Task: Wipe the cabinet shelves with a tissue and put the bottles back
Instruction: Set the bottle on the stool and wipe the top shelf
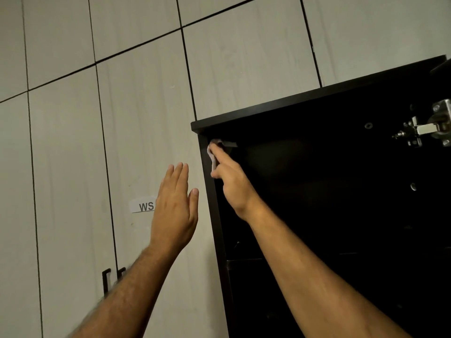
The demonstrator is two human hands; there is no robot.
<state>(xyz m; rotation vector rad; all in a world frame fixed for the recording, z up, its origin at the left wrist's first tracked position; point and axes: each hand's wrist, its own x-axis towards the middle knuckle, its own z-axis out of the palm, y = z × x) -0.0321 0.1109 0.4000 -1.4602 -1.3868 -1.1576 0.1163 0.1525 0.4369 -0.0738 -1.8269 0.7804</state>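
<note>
The person's right hand (228, 176) pinched a white tissue (211, 154) against the top left inner corner of the dark cabinet (317, 191) — the wiping step, apparently. The left hand (174, 211) hovered flat-fingered, holding nothing, before the tiled wall (122, 93). No bottles showed; the next move likely called for wiping lower, toward the shelf (244, 259).

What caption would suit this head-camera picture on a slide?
Right hand presses a white tissue into the dark wooden cabinet's top left corner; open left hand hovers by the pale panelled wall.
</note>
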